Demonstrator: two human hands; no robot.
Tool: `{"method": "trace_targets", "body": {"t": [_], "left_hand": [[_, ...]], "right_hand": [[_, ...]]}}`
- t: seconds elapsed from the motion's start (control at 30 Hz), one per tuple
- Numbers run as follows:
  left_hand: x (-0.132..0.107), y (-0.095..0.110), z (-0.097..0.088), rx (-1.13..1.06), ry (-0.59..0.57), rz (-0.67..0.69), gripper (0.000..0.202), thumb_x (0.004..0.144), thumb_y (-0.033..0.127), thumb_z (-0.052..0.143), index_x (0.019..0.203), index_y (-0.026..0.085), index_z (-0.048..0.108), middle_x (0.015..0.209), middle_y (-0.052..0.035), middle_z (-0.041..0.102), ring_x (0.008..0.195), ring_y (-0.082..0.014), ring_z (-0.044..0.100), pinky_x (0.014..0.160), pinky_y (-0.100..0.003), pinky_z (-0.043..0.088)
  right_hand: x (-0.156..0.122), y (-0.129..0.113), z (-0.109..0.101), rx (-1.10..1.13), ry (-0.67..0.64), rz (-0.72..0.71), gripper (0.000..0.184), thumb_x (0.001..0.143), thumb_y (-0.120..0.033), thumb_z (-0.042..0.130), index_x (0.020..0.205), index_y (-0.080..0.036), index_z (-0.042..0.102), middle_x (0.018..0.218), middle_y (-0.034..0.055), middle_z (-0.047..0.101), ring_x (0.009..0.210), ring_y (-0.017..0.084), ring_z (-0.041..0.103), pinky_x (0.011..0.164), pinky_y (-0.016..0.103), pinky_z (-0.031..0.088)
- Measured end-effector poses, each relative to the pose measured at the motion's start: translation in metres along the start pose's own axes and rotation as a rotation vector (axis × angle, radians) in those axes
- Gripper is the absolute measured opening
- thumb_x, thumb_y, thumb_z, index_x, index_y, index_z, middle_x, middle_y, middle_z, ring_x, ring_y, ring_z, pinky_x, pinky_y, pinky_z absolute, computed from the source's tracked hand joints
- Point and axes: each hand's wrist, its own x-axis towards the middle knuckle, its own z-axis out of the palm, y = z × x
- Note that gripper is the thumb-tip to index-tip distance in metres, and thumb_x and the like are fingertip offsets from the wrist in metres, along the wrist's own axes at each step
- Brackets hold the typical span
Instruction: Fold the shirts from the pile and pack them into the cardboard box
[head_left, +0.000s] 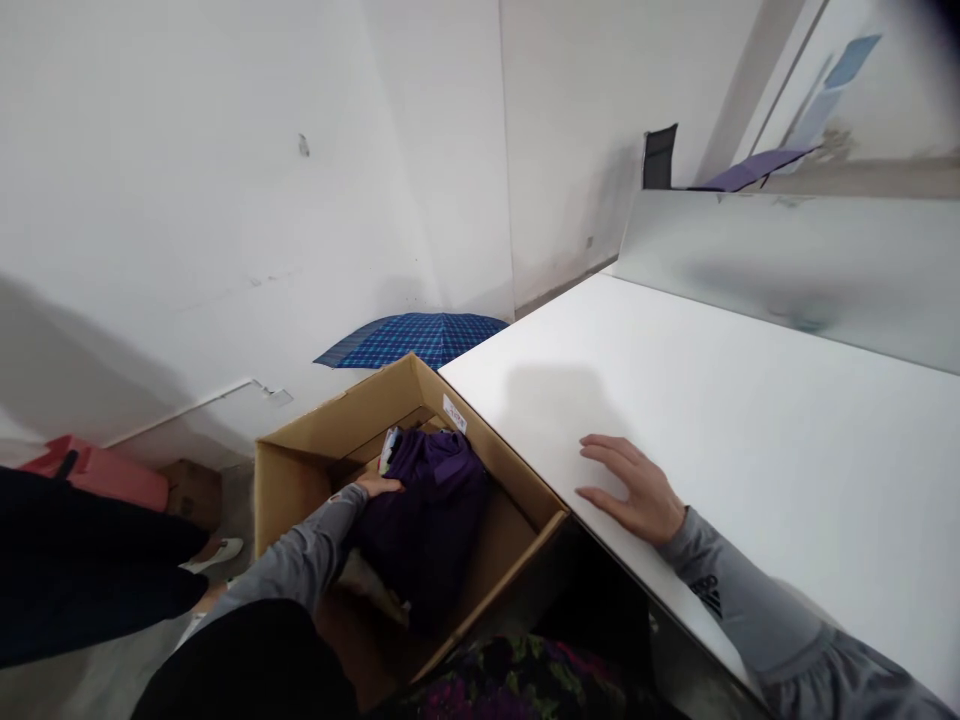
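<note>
A dark purple garment lies bunched inside an open cardboard box. My left hand reaches down into the box and grips the garment's left edge, where its fingertips are partly hidden by the cloth. Some pale, printed material shows beside the garment, close to my left hand. Over the white table, near its left edge, my right hand is open with fingers spread and nothing in it.
The box stands against the table's left side. Behind it is an open blue plaid umbrella. A frosted divider runs along the table's back, with a purple umbrella beyond. At left are a person's dark-clothed legs and a red bin.
</note>
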Motion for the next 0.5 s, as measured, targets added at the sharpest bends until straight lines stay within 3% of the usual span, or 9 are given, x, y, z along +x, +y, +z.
{"method": "trace_targets", "body": {"t": [0.07,0.13,0.2,0.27,0.33,0.43,0.5], "left_hand": [[-0.011,0.004,0.006,-0.039,0.005,-0.027,0.021,0.055,0.029,0.077,0.069,0.016,0.068,0.063,-0.0041,0.068,0.08,-0.0293,0.07,0.077,-0.034,0.056],[-0.027,0.008,0.01,-0.098,0.014,-0.018,0.022,0.059,0.029,0.075,0.076,0.016,0.069,0.07,-0.0047,0.071,0.084,-0.0282,0.071,0.079,-0.033,0.057],[-0.048,0.011,0.009,-0.172,0.024,0.014,0.028,0.065,0.03,0.072,0.089,0.016,0.069,0.079,-0.0051,0.073,0.086,-0.026,0.071,0.079,-0.031,0.058],[-0.07,0.015,0.004,-0.248,0.04,0.059,0.035,0.07,0.031,0.068,0.101,0.015,0.067,0.089,-0.0053,0.074,0.088,-0.024,0.071,0.08,-0.03,0.058],[-0.091,0.02,-0.007,-0.307,0.069,0.109,0.039,0.07,0.031,0.068,0.105,0.015,0.065,0.096,-0.0056,0.074,0.092,-0.0238,0.071,0.082,-0.03,0.058],[-0.124,0.031,-0.034,-0.365,0.141,0.204,0.046,0.061,0.037,0.074,0.1,0.014,0.066,0.096,-0.0062,0.074,0.097,-0.0286,0.069,0.085,-0.034,0.058],[-0.149,0.045,-0.056,-0.355,0.205,0.301,0.053,0.055,0.046,0.077,0.098,0.017,0.067,0.096,-0.0046,0.074,0.098,-0.0312,0.068,0.086,-0.037,0.058]], "right_hand": [[-0.004,-0.021,0.006,0.03,-0.156,-0.1,0.062,0.081,-0.054,0.066,0.133,-0.021,0.053,0.132,0.0153,0.058,0.124,0.029,0.051,0.102,0.049,0.042],[-0.009,-0.044,0.015,0.011,-0.354,-0.17,0.074,0.075,-0.052,0.073,0.138,-0.023,0.049,0.135,0.0151,0.056,0.128,0.032,0.047,0.109,0.059,0.031],[-0.014,-0.063,0.021,-0.015,-0.482,-0.176,0.074,0.072,-0.04,0.078,0.138,-0.024,0.05,0.132,0.0142,0.059,0.129,0.034,0.045,0.112,0.067,0.015],[-0.015,-0.073,0.022,0.048,-0.507,-0.135,0.068,0.072,-0.033,0.078,0.134,-0.024,0.053,0.129,0.0129,0.061,0.129,0.034,0.047,0.113,0.069,0.007],[-0.012,-0.077,0.021,0.213,-0.467,-0.077,0.058,0.079,-0.038,0.071,0.133,-0.024,0.054,0.13,0.0112,0.061,0.128,0.031,0.049,0.115,0.065,0.011],[0.006,-0.08,0.028,0.422,-0.388,0.084,0.047,0.089,-0.042,0.059,0.131,-0.022,0.057,0.13,0.011,0.061,0.12,0.027,0.057,0.111,0.051,0.036],[0.021,-0.088,0.043,0.481,-0.387,0.246,0.052,0.085,-0.042,0.063,0.131,-0.018,0.057,0.127,0.0138,0.063,0.11,0.028,0.063,0.099,0.046,0.049]]}}
